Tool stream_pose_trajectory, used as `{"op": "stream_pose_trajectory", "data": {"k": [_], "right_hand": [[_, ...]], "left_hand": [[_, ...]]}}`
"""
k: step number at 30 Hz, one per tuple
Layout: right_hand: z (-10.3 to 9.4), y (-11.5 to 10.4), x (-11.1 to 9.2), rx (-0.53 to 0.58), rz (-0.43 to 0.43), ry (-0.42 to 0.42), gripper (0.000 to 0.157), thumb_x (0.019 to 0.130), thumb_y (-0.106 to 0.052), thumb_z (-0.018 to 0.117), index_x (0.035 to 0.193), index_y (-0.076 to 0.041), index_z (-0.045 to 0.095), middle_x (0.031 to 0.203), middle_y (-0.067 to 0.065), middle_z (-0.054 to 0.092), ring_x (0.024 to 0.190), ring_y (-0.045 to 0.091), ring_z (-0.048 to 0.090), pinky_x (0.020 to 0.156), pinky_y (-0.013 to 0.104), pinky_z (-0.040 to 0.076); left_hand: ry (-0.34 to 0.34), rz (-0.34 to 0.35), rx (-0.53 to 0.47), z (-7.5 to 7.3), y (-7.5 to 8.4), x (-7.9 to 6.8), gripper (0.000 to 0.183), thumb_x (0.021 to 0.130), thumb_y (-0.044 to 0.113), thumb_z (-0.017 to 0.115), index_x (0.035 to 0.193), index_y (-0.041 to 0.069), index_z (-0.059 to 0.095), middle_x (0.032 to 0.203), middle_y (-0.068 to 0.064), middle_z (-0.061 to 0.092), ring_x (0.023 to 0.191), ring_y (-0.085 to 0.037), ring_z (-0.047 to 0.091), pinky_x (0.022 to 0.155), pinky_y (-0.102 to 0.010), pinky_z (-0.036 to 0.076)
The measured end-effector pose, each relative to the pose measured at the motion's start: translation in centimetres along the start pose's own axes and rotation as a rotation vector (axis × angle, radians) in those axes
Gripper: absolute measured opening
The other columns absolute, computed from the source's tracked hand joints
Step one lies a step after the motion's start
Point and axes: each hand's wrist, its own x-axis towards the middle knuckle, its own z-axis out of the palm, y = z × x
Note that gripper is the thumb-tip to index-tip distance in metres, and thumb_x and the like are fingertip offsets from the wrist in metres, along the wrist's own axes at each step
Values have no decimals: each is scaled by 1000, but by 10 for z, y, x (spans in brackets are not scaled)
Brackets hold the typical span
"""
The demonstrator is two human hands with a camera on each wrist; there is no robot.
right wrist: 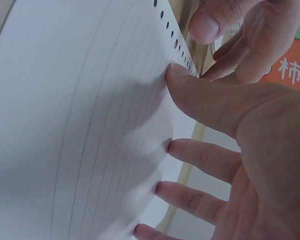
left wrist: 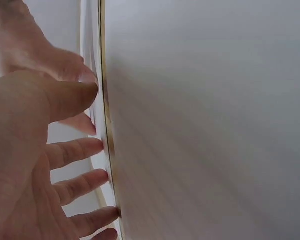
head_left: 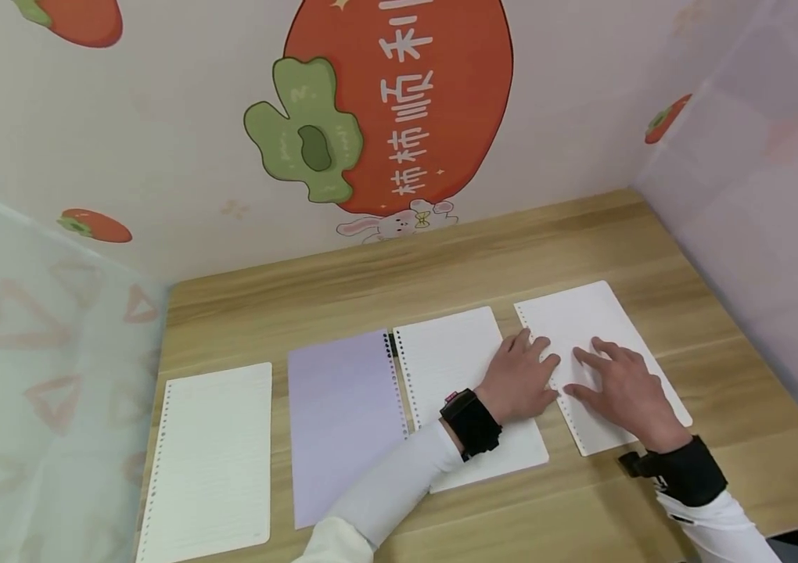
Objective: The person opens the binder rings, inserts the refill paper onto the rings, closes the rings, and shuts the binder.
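Observation:
On the right of the table lies a white loose-leaf sheet [head_left: 571, 317] with punched holes along its left edge. My right hand [head_left: 620, 391] rests on it, fingertips touching the faintly lined paper, as the right wrist view also shows. My left hand [head_left: 519, 379] spans the gap between that sheet and a lined sheet [head_left: 444, 344] to its left. The left fingers are spread, with the fingertips by the punched edge of the right sheet. In the left wrist view, the left thumb [left wrist: 72, 100] is near the right hand. Neither hand grips anything.
A purple punched sheet [head_left: 343, 422] lies left of the lined one, partly under the left sleeve [head_left: 399, 477]. A small black piece [head_left: 393, 344] shows between them. Another white lined sheet [head_left: 216, 453] lies farther left. Printed walls border the wooden table [head_left: 343, 281].

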Motion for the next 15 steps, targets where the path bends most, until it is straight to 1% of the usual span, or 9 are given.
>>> {"op": "stream_pose_trajectory", "data": {"k": [4, 7, 8, 10, 13, 15], "right_hand": [[0, 1, -3, -25, -16, 43, 63, 79, -36, 86, 130, -2, 71, 141, 32, 57, 118, 64, 52, 61, 74, 50], [0, 3, -3, -16, -20, 54, 64, 78, -38, 86, 130, -2, 71, 141, 32, 57, 117, 65, 52, 62, 75, 50], [0, 5, -2, -4, -18, 51, 66, 79, -39, 85, 130, -1, 71, 141, 32, 56, 117, 65, 52, 64, 75, 50], [0, 10, 0, 45, -2, 46, 68, 80, -39, 85, 131, 3, 68, 141, 34, 54, 117, 66, 51, 73, 75, 49], [-1, 24, 4, 163, 27, 97, 69, 80, -31, 86, 132, 9, 64, 141, 41, 49, 121, 66, 46, 90, 76, 42], [-2, 38, 7, 246, 55, 147, 68, 80, -23, 86, 132, 12, 60, 139, 46, 45, 124, 66, 41, 96, 76, 35]], "left_hand": [[9, 23, 54, -1, 11, -8, 53, 100, 57, 52, 145, 29, 56, 155, 1, 45, 147, -28, 39, 117, -40, 34], [18, 31, 87, 0, 18, -13, 52, 101, 57, 50, 146, 32, 54, 155, 2, 45, 146, -27, 39, 116, -41, 35], [19, 31, 92, 1, 20, -15, 52, 101, 56, 50, 147, 33, 53, 155, 2, 44, 146, -27, 39, 116, -40, 34], [22, 29, 110, 3, 23, -17, 52, 101, 57, 48, 148, 34, 51, 154, 2, 44, 146, -27, 40, 115, -40, 35], [35, 22, 144, 4, 26, -21, 54, 102, 58, 44, 150, 35, 49, 154, 1, 43, 145, -27, 41, 113, -39, 35], [43, 16, 164, 4, 28, -22, 54, 103, 58, 43, 151, 35, 48, 154, 1, 42, 144, -27, 41, 111, -39, 35]]}}
